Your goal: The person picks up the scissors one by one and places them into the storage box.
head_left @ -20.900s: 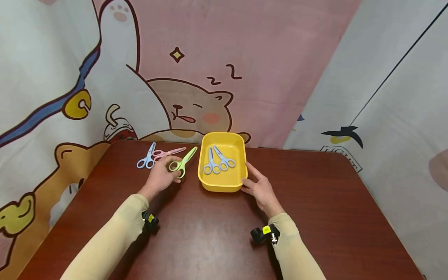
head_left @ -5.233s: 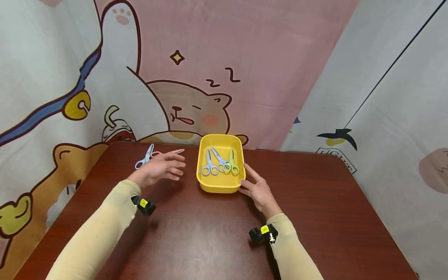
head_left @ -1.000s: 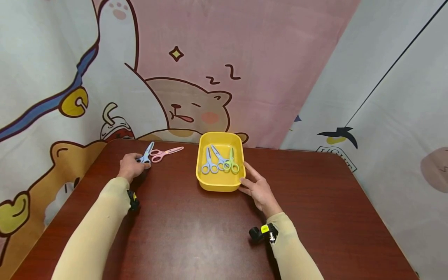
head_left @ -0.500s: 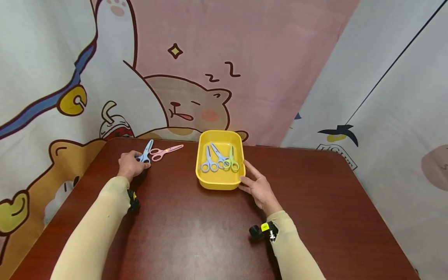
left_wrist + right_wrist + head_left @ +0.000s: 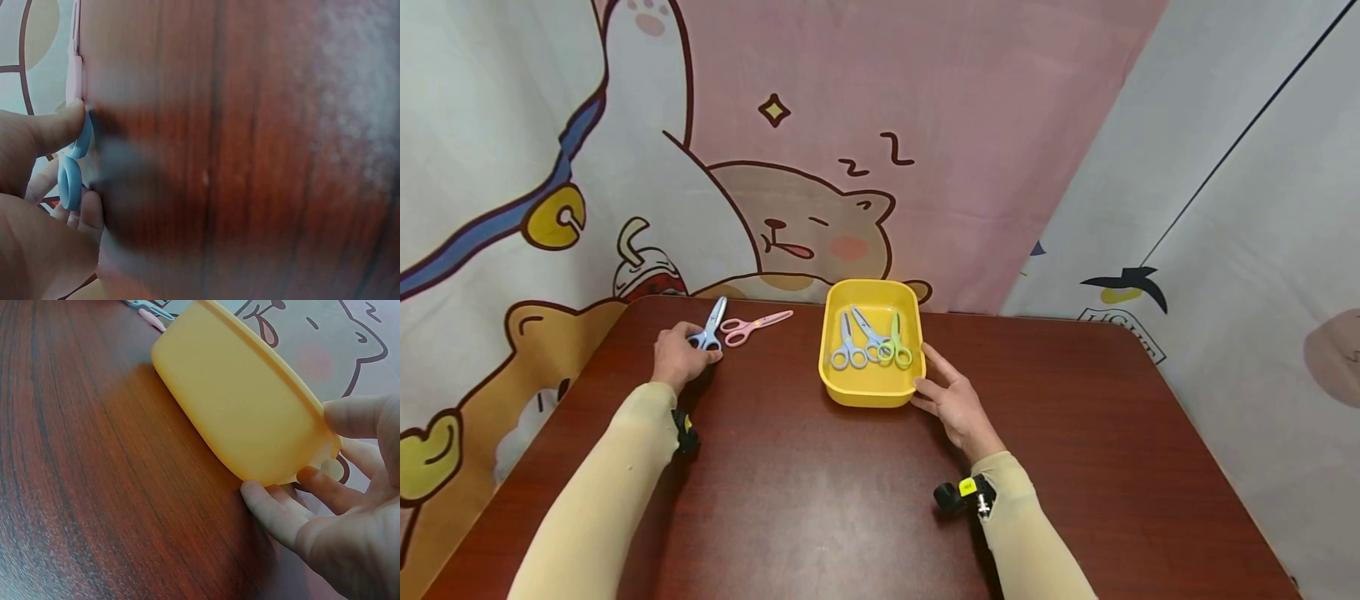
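A shallow rectangular yellow tray (image 5: pixel 868 400), seemingly plastic, sits on the dark red-brown, wood-grained tabletop (image 5: pixel 820 500). Left of the tray, the left hand (image 5: pixel 677 357) has its grip closed on the handle loops of light-blue scissors (image 5: pixel 709 331), blades pointing away from the person. Pink-handled scissors (image 5: pixel 749 326) lie between that pair and the tray. Inside the tray are two pairs of periwinkle-blue scissors (image 5: pixel 847 331) and lime-green scissors (image 5: pixel 896 340), whose loops overlap the nearer blue pair. At the tray's right side, the right hand (image 5: pixel 958 412) has its grip spread, fingertips touching the wall and rim.
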`<state>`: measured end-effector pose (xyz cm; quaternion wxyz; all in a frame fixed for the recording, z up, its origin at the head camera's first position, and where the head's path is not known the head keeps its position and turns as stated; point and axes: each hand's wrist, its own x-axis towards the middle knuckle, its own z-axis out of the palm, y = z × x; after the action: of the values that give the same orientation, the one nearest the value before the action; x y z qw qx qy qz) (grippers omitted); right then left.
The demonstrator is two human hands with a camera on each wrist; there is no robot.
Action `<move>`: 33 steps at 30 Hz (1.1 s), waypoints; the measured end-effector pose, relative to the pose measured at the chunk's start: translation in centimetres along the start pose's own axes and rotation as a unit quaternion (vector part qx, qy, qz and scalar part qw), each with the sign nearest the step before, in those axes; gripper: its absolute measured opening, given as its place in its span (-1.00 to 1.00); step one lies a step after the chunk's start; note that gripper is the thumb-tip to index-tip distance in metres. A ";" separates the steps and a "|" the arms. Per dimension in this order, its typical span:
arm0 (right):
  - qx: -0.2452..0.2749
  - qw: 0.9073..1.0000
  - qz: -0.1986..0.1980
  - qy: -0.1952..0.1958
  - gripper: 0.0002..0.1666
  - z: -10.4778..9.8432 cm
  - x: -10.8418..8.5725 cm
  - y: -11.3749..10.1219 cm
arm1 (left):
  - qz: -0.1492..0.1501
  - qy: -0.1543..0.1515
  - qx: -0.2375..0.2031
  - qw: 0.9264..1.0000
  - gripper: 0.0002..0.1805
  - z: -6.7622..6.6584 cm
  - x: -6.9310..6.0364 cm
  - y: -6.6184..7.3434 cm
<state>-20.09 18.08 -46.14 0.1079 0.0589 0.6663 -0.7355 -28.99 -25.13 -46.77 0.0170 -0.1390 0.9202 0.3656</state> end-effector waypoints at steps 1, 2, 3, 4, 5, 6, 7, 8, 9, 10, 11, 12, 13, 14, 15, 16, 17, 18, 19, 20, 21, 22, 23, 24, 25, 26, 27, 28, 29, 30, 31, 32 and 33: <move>-0.001 1.000 -0.001 -0.001 -0.17 0.0 0.0 0.0 | 0.002 0.001 -0.003 1.000 -0.33 0.0 0.0 0.0; -0.002 1.000 -0.001 0.000 -0.17 0.0 0.0 0.0 | 0.005 0.001 -0.004 1.000 -0.33 0.1 0.0 -0.1; -0.003 1.000 -0.001 0.000 -0.17 0.0 0.0 0.0 | 0.007 0.001 -0.008 1.000 -0.32 0.1 0.0 -0.2; -0.004 1.000 0.000 0.000 -0.17 0.0 0.0 0.0 | 0.007 0.001 -0.011 1.000 -0.32 0.1 0.0 -0.2; -0.004 1.000 0.000 0.000 -0.17 0.0 0.0 0.0 | 0.006 0.001 -0.014 1.000 -0.31 0.1 0.0 -0.2; -0.005 1.000 0.001 0.000 -0.18 0.0 0.0 0.0 | 0.005 0.001 -0.016 1.000 -0.31 0.0 0.0 -0.2; -0.004 1.000 0.001 0.000 -0.18 0.0 0.0 0.0 | 0.004 0.001 -0.019 1.000 -0.31 0.0 0.0 -0.2; -0.004 1.000 0.001 0.000 -0.18 0.0 0.0 0.0 | 0.003 0.001 -0.021 1.000 -0.31 -0.1 0.0 -0.2; -0.004 1.000 0.000 0.000 -0.18 0.0 0.0 0.0 | 0.001 0.000 -0.024 1.000 -0.31 -0.1 0.0 -0.2; -0.004 1.000 -0.001 -0.001 -0.18 0.0 0.0 0.0 | 0.000 0.000 -0.026 1.000 -0.32 -0.2 -0.1 -0.2; -0.004 1.000 -0.001 0.000 -0.17 0.0 0.0 0.0 | -0.001 -0.001 -0.029 1.000 -0.32 -0.2 -0.1 -0.2; -0.004 1.000 -0.002 -0.001 -0.17 0.0 0.0 0.0 | -0.002 -0.001 -0.032 0.999 -0.33 -0.2 0.0 -0.3; -0.004 1.000 -0.002 -0.001 -0.17 0.0 0.0 0.0 | -0.002 -0.002 -0.037 0.999 -0.33 -0.2 -0.1 -0.3; -0.004 1.000 -0.002 -0.001 -0.17 0.0 0.0 0.0 | -0.002 -0.004 -0.040 0.999 -0.33 -0.2 0.0 -0.4; -0.004 1.000 -0.002 -0.001 -0.17 0.0 -0.1 0.0 | -0.002 -0.004 -0.043 0.999 -0.33 -0.2 0.0 -0.4; -0.004 1.000 -0.003 -0.001 -0.17 0.0 -0.1 0.0 | -0.002 -0.005 -0.046 0.999 -0.34 -0.2 0.0 -0.5; -0.003 1.000 -0.003 -0.001 -0.17 0.0 -0.1 0.0 | -0.002 -0.005 -0.048 0.999 -0.34 -0.2 0.0 -0.6; -0.002 1.000 -0.003 -0.001 -0.17 0.0 -0.1 0.0 | 0.000 -0.004 -0.049 0.999 -0.34 -0.2 0.0 -0.6; -0.002 1.000 -0.003 -0.001 -0.17 0.0 -0.1 0.0 | 0.001 -0.003 -0.050 0.999 -0.34 -0.2 0.0 -0.6; -0.001 1.000 -0.004 -0.001 -0.17 0.0 -0.1 0.0 | 0.002 -0.001 -0.049 0.999 -0.34 -0.2 0.1 -0.7; -0.001 1.000 -0.004 -0.001 -0.17 0.0 -0.1 0.0 | 0.003 0.000 -0.051 0.999 -0.34 -0.3 0.0 -0.7; -0.001 1.000 -0.004 -0.002 -0.17 0.1 -0.1 0.0 | 0.003 0.000 -0.052 0.999 -0.34 -0.3 0.0 -0.8; 0.000 1.000 -0.004 -0.002 -0.17 0.1 -0.1 0.0 | 0.004 0.000 -0.054 0.999 -0.34 -0.3 0.0 -0.8; 0.000 1.000 -0.003 -0.002 -0.17 0.1 -0.1 0.0 | 0.005 0.000 -0.057 0.998 -0.34 -0.4 0.0 -0.8; 0.000 1.000 -0.002 -0.002 -0.17 0.1 -0.1 0.0 | 0.004 -0.001 -0.063 0.998 -0.34 -0.4 0.1 -0.9; 0.001 1.000 -0.002 -0.001 -0.17 0.1 0.0 0.0 | 0.004 -0.002 -0.070 0.998 -0.34 -0.5 0.0 -0.9; 0.002 1.000 -0.001 -0.001 -0.17 0.1 0.0 0.0 | 0.003 -0.005 -0.079 0.997 -0.34 -0.5 0.0 -0.9; 0.002 1.000 -0.001 -0.001 -0.17 0.1 0.0 0.0 | 0.002 -0.009 -0.096 0.995 -0.34 -0.5 0.0 -0.9; 0.002 1.000 -0.002 -0.001 -0.17 0.1 0.0 0.0 | 0.000 -0.013 -0.112 0.994 -0.34 -0.6 0.0 -0.9; 0.002 1.000 -0.002 -0.001 -0.17 0.0 0.0 0.0 | -0.002 -0.017 -0.128 0.992 -0.33 -0.6 0.0 -0.9; 0.002 1.000 -0.003 -0.002 -0.17 0.0 0.0 0.1 | -0.005 -0.021 -0.144 0.989 -0.33 -0.6 -0.1 -0.9; 0.001 1.000 -0.003 -0.002 -0.17 0.0 0.0 0.1 | -0.007 -0.024 -0.158 0.987 -0.34 -0.6 -0.1 -0.9; 0.001 1.000 -0.004 -0.002 -0.17 0.0 0.0 0.1 | -0.011 -0.026 -0.169 0.985 -0.34 -0.6 -0.1 -1.0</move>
<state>-20.10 18.05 -46.28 0.1066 0.0546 0.6655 -0.7367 -28.58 -26.19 -46.94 0.0212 -0.1399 0.8430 0.5190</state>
